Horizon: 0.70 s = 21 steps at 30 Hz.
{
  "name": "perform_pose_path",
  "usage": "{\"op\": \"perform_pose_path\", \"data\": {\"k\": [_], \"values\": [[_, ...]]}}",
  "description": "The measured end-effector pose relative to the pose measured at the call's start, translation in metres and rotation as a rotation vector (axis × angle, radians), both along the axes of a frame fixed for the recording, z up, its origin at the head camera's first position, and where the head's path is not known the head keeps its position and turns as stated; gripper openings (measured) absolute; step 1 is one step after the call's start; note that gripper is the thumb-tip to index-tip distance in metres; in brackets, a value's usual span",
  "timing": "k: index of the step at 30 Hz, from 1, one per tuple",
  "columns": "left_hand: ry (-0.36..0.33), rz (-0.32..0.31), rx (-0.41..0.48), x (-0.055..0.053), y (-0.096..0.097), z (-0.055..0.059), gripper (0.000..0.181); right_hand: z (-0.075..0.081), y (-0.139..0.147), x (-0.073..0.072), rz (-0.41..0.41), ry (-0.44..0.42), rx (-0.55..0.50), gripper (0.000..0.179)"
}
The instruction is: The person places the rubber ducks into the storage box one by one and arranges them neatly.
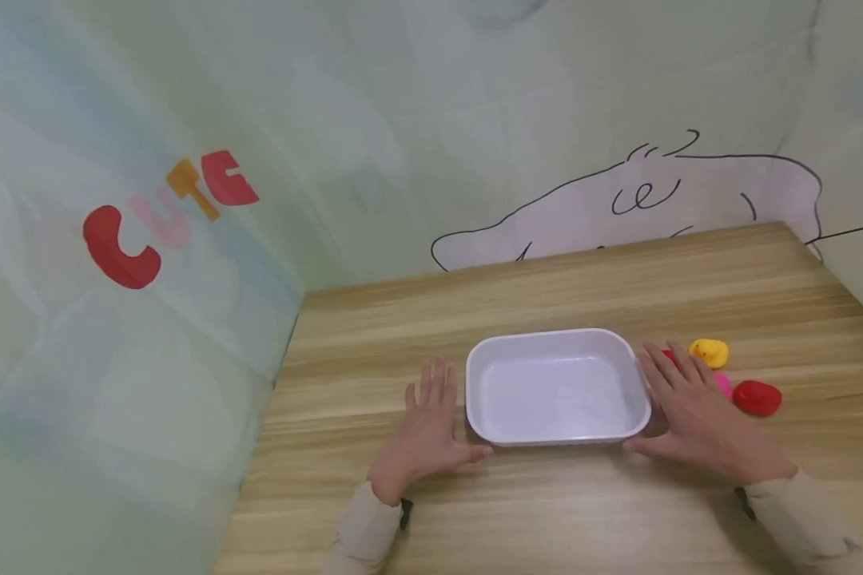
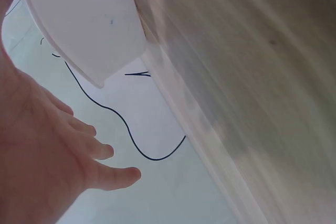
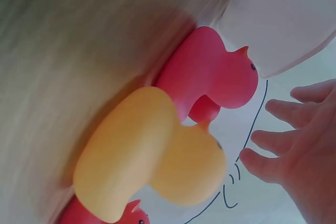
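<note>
A white rectangular dish (image 1: 557, 403) with rounded corners sits on the wooden table between both hands. My left hand (image 1: 424, 435) lies along its left end, fingers straight and thumb spread towards the front left corner. At the opposite end, my right hand (image 1: 705, 419) has its fingers extended and thumb near the front right corner. Whether either hand touches the dish I cannot tell. Rubber ducks are close to the right hand: a yellow one (image 1: 709, 352), a pink one (image 1: 722, 385) partly covered, a red one (image 1: 757, 398), and another red piece (image 1: 667, 354) mostly hidden behind the fingers.
The wood-grain table (image 1: 374, 335) ends at a printed cloth backdrop (image 1: 374, 144) behind it and on the left. Coloured letters (image 1: 122, 251) appear on the left cloth, and a line-drawn animal (image 1: 640, 200) on the back one.
</note>
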<state>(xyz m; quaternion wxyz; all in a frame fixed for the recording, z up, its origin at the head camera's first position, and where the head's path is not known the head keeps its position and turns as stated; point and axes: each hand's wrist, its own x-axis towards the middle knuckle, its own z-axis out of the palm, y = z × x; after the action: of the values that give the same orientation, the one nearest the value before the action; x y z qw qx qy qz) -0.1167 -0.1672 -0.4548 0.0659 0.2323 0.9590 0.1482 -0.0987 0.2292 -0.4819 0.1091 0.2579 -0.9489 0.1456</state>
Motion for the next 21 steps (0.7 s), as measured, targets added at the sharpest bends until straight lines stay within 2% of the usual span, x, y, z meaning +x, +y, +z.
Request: {"op": "perform_pose_path", "data": {"k": [7,12,16,21], "values": [[-0.007,-0.01,0.006,-0.002,0.004,-0.002,0.132,0.0,0.003,0.001,-0.034,-0.051,-0.023,0.118],[-0.029,-0.023,0.029,-0.004,0.006,-0.003,0.131,0.002,0.006,0.001,-0.053,-0.024,-0.022,0.116],[-0.096,-0.028,0.109,-0.006,0.006,-0.002,0.127,0.007,0.01,0.0,-0.066,-0.018,-0.01,0.113],[-0.161,-0.052,0.277,-0.011,0.006,-0.001,0.101,0.01,0.016,0.0,-0.09,-0.031,-0.008,0.111]]}}
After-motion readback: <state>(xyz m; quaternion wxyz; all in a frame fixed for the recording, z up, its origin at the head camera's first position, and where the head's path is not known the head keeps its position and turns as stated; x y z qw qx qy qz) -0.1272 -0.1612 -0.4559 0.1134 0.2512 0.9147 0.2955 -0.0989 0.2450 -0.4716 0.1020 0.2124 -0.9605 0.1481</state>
